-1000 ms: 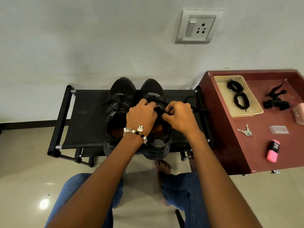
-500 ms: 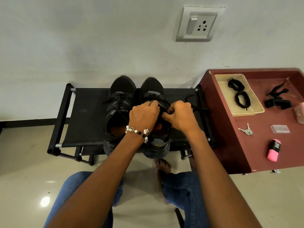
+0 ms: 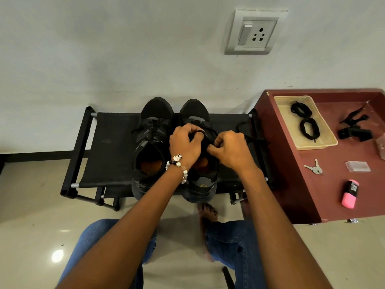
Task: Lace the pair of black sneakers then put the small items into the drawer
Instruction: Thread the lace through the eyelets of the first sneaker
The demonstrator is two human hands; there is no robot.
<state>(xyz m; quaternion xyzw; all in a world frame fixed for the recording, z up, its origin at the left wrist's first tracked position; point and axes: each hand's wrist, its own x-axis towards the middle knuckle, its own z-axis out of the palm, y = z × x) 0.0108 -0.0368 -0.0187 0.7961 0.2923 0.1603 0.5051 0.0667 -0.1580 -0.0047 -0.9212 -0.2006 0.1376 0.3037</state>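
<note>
Two black sneakers stand side by side on a black shoe rack (image 3: 108, 142), toes to the wall. The left sneaker (image 3: 152, 130) shows laces across its tongue. Over the right sneaker (image 3: 194, 113) both my hands work. My left hand (image 3: 185, 146), with a bead bracelet at the wrist, pinches the black lace (image 3: 248, 127) near the eyelets. My right hand (image 3: 231, 151) pinches the lace on the other side, and a loose end trails right across the rack. The sneaker's eyelets are hidden under my fingers.
A maroon drawer top (image 3: 333, 184) to the right holds a beige tray (image 3: 325, 144) with coiled black laces (image 3: 309, 128), keys (image 3: 314, 167), a pink highlighter (image 3: 350, 196), a clear packet (image 3: 357, 166) and a black clip (image 3: 354, 128). My knees and a bare foot are below the rack.
Both hands have shifted slightly toward the sneaker's toe and spread a little apart along the lace. The view has tilted a bit.
</note>
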